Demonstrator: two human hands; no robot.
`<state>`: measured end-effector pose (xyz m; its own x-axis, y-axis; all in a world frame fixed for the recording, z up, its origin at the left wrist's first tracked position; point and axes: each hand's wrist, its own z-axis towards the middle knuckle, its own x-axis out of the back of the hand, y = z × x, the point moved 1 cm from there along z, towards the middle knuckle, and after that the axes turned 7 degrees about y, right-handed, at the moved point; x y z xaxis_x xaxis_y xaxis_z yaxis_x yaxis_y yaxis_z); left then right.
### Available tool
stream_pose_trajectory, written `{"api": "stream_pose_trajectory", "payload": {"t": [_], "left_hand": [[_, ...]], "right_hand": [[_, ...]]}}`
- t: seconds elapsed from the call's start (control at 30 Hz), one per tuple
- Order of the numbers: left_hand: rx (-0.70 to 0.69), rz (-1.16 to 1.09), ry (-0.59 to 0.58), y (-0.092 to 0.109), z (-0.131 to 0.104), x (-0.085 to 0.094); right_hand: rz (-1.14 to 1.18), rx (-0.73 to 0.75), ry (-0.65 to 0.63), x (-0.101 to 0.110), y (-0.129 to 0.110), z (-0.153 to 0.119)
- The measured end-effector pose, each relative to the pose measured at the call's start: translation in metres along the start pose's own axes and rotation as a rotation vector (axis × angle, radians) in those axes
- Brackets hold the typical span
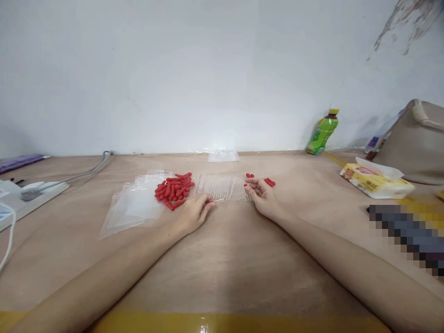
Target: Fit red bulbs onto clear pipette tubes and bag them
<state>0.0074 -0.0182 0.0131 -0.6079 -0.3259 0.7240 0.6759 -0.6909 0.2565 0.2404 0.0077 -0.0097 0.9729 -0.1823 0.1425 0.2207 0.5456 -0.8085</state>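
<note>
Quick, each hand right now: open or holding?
Left hand: curled at thin clear sticks; whether it holds one can't be told.
Right hand: curled at a small red piece; grip unclear.

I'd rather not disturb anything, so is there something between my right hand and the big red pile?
Yes: the row of clear sticks lies between your right hand and the big red pile, with your left hand at the row's near left edge.

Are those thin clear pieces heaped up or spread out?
Spread out: the thin clear pieces lie side by side in a row, the left hand and right hand near its ends.
</note>
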Motion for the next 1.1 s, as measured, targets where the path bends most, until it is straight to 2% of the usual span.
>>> {"api": "stream_pose_trajectory", "payload": {"t": [0.07,0.17,0.27,0.37,0.5,1.1], "left_hand": [[0.009,-0.018,0.038,-0.001,-0.003,0.001],[-0.055,-0.031,0.061,0.000,-0.002,-0.002],[-0.099,-0.023,0.030,0.002,0.001,-0.004],[-0.094,-0.024,0.014,0.003,0.002,-0.006],[-0.133,-0.046,0.050,0.002,0.004,-0.009],[-0.188,-0.056,0.039,0.002,0.003,-0.016]], "right_hand": [[0.040,-0.027,0.002,-0.002,-0.002,-0.003],[-0.065,0.010,-0.018,-0.002,-0.006,-0.005],[-0.228,0.161,-0.115,-0.002,-0.012,-0.008],[-0.295,0.314,-0.208,-0.004,-0.019,-0.011],[-0.311,0.384,-0.266,-0.006,-0.024,-0.014],[-0.306,0.453,-0.320,-0.006,-0.027,-0.016]]}}
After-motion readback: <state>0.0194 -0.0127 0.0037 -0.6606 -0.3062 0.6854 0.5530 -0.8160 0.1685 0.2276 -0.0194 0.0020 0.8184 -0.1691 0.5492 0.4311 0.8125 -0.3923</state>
